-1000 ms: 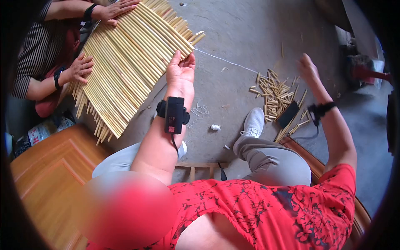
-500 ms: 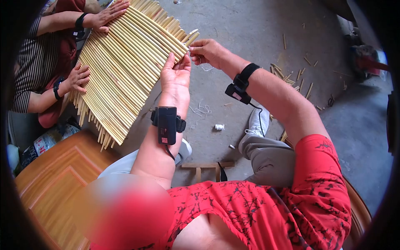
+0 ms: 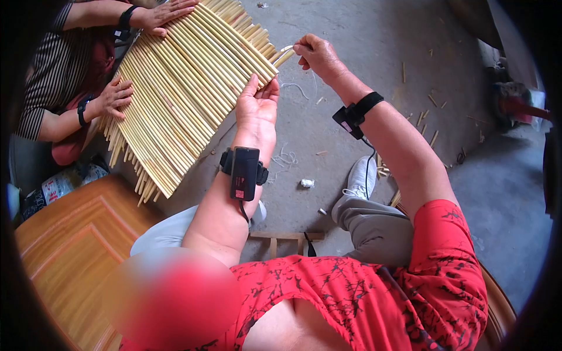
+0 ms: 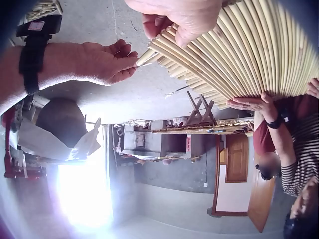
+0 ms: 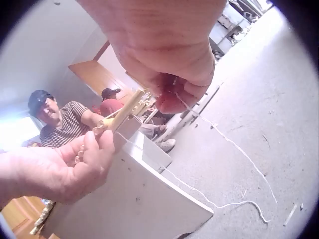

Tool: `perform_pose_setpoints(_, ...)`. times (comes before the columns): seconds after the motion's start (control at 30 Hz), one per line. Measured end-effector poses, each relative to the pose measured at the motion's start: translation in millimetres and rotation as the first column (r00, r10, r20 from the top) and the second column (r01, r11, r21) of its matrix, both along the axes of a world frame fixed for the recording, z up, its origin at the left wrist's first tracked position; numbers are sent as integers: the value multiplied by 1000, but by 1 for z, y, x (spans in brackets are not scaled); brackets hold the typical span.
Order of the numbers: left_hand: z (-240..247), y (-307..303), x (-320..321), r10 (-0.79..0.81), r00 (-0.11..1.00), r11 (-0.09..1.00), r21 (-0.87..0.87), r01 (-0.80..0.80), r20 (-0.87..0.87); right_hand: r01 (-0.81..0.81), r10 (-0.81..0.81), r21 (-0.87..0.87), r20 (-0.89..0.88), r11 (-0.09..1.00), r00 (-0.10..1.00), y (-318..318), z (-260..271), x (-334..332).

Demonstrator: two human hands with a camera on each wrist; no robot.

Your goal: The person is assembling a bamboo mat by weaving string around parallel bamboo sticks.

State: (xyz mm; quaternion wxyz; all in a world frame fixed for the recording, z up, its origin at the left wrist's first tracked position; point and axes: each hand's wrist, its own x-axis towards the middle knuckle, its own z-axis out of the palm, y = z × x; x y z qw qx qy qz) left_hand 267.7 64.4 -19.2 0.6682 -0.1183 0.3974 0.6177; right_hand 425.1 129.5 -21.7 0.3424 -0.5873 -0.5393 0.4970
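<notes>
A mat of pale, straight stalks (image 3: 181, 88) laid side by side slants across the upper left of the head view. My left hand (image 3: 256, 114) grips its near right corner, thumb on top and fingers curled beneath the edge. Just beyond that corner, my right hand (image 3: 319, 58) pinches white string (image 5: 239, 149), with its fingertips close to the end of a protruding stalk (image 3: 285, 57). In the right wrist view, the string trails from the curled fingers down toward the floor. Another person's hands (image 3: 114, 98) rest on the mat's far side.
Short cut stalk pieces (image 3: 381, 168) lie on the concrete floor by my shoe (image 3: 359, 178). A small white bundle (image 3: 307, 183) and loose string (image 3: 284, 158) are on the floor between my legs. A wooden panel (image 3: 76, 251) stands at lower left.
My right hand came from far right over the cut pieces to the mat's corner, then shifted slightly up and right. My left hand keeps its grip on the mat.
</notes>
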Motion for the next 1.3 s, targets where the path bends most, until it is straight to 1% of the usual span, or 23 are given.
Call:
perform_pose_setpoints(0.07,0,0,0,0,1000,1000,-21,1,10,8,-24,80,201,997,979,-2,9,-1)
perform_pose_setpoints(0.1,2,0,1,3,1000,1000,-21,-3,10,4,-20,80,201,997,979,-1,6,0)
perform_pose_setpoints(0.13,5,-2,3,-1,1000,1000,-4,1,-26,-83,-96,389,420,918,902,0,3,3)
perform_pose_setpoints(0.17,8,-3,4,-4,998,1000,13,5,-61,-235,-239,626,576,744,781,1,0,5)
perform_pose_setpoints(0.2,6,-3,4,-1,998,1000,19,2,-61,-236,-236,626,576,743,783,0,8,1)
perform_pose_setpoints(0.27,9,-6,3,-1,999,999,42,2,-36,-410,-190,707,604,576,774,-3,45,-12)
perform_pose_setpoints(0.3,11,-7,4,-4,1000,998,66,4,-11,-523,-52,720,608,456,792,-4,60,-20)
perform_pose_setpoints(0.37,3,-2,3,63,995,998,-7,-63,79,-343,218,856,277,385,936,-11,85,-44)
perform_pose_setpoints(0.43,8,-4,3,52,996,999,-4,-52,67,-142,229,726,-21,673,973,-8,85,-42)
perform_pose_setpoints(0.47,6,-5,1,24,999,999,28,-25,45,48,128,597,-249,801,960,-3,78,-35)
perform_pose_setpoints(0.5,3,-6,0,-5,1000,998,59,3,24,196,-22,456,-359,868,933,3,66,-23)
perform_pose_setpoints(0.53,2,-4,2,10,1000,998,57,-8,-27,254,-189,259,-248,932,950,2,59,-12)
perform_pose_setpoints(0.57,2,-3,2,0,1000,1000,27,1,-30,250,-187,261,-244,932,952,-2,41,-4)
perform_pose_setpoints(0.63,8,-3,3,-15,999,999,33,16,-41,173,-181,-55,-246,983,952,-14,-4,3)
perform_pose_setpoints(0.67,6,-3,3,-14,999,999,33,15,-43,172,-181,-56,-247,983,952,-20,-9,-2)
perform_pose_setpoints(0.73,1,-2,2,16,1000,1000,18,-16,-11,-25,-145,-329,-481,944,865,-40,-15,-17)
perform_pose_setpoints(0.77,-1,-2,1,13,1000,1000,16,-13,-15,-24,-149,-332,-484,943,862,-41,-19,-22)
perform_pose_setpoints(0.83,-4,0,0,30,999,1000,-8,-29,25,-232,-126,-425,-663,875,738,-39,-20,-28)
perform_pose_setpoints(1.0,-4,-1,0,33,999,999,7,-33,21,-207,-157,-472,-622,857,767,-45,-24,-14)
perform_pose_setpoints(1.1,5,-2,3,48,999,999,-9,-48,-11,-231,-114,-419,-652,878,749,-49,-21,-6)
perform_pose_setpoints(1.2,5,-2,3,36,999,999,0,-36,-13,-241,-42,-379,-605,893,795,-46,-21,-5)
perform_pose_setpoints(1.27,2,-1,1,29,1000,1000,6,-29,-8,-149,43,-282,-347,948,937,-44,-23,-13)
perform_pose_setpoints(1.3,2,-1,2,40,999,999,-6,-40,7,-149,43,-283,-350,947,936,-42,-26,-17)
